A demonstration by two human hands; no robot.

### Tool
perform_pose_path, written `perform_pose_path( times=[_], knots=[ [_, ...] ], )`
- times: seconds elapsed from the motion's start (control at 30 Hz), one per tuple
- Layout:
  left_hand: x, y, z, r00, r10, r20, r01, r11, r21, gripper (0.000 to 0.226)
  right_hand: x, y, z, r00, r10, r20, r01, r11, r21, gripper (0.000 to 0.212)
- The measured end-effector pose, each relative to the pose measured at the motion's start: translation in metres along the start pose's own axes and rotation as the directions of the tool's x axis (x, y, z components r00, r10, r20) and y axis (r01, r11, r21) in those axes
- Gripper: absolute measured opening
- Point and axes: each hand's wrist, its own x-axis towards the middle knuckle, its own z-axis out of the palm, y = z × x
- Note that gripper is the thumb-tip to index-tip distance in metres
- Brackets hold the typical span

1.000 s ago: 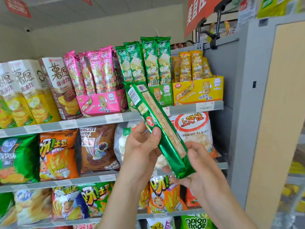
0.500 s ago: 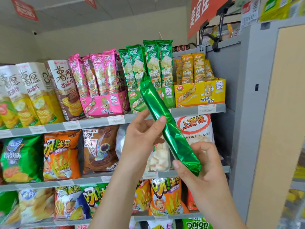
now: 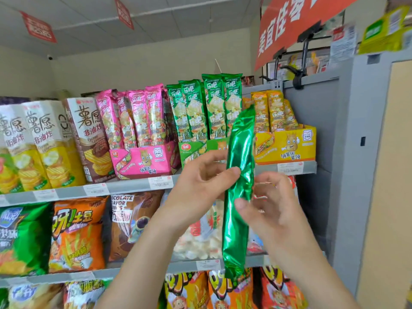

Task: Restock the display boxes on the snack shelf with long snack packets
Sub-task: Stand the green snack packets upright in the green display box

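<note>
1. The left hand (image 3: 200, 181) and right hand (image 3: 267, 210) both pinch one green packet (image 3: 239, 186), held nearly upright in front of the shelf.
2. It appears to be getting oriented for stocking.
3. Next it likely needs lifting into the green display box (image 3: 196, 150), among the standing packets.
</note>
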Motion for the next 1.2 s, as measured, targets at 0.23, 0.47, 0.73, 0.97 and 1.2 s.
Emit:
perform_pose_path(
  times=[0.23,0.47,0.73,0.97,1.2],
  knots=[
    [0.043,0.013,-0.035,0.978,0.084,0.192,-0.133,0.956,0.262,0.033,0.072,-0.017,0.007,0.993,-0.094,-0.068,0.099,0.993,0.062,0.063],
    [0.099,0.048,-0.064,0.92,0.302,0.251,-0.386,0.81,0.44,0.03,0.129,-0.039,0.019,0.963,-0.228,-0.146,0.225,0.974,-0.041,0.062],
    [0.167,0.063,-0.086,0.728,0.621,0.291,-0.517,0.219,0.827,0.039,0.168,-0.044,0.024,0.923,-0.317,-0.22,0.275,0.941,-0.199,0.051],
    [0.195,0.053,-0.122,0.93,0.245,0.273,-0.323,0.196,0.926,0.049,0.209,-0.091,0.026,0.812,-0.484,-0.327,0.417,0.872,-0.254,0.024],
    [0.209,0.053,-0.123,0.886,0.202,0.418,-0.446,0.121,0.887,0.057,0.273,-0.124,0.044,0.559,-0.656,-0.506,0.595,0.743,-0.306,0.036]
  ],
)
